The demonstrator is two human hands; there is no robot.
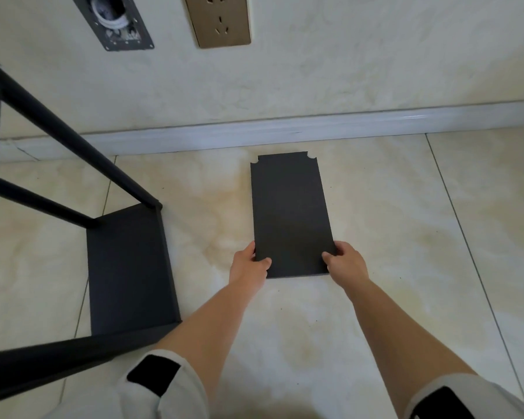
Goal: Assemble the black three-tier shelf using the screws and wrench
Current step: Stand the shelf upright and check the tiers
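A flat black shelf board (289, 207) with notched far corners lies on the tiled floor, pointing toward the wall. My left hand (250, 264) grips its near left corner, thumb on top. My right hand (347, 261) grips the near right corner the same way. To the left stands the black shelf frame (73, 146), with round black poles and a black bottom panel (127, 267) set in it. No screws or wrench are visible.
A cream wall with a white baseboard (285, 128) runs across just beyond the board. A brass socket plate (218, 19) and an open wall box (115, 22) are on the wall. Pale tiled floor (406, 222) lies to the right.
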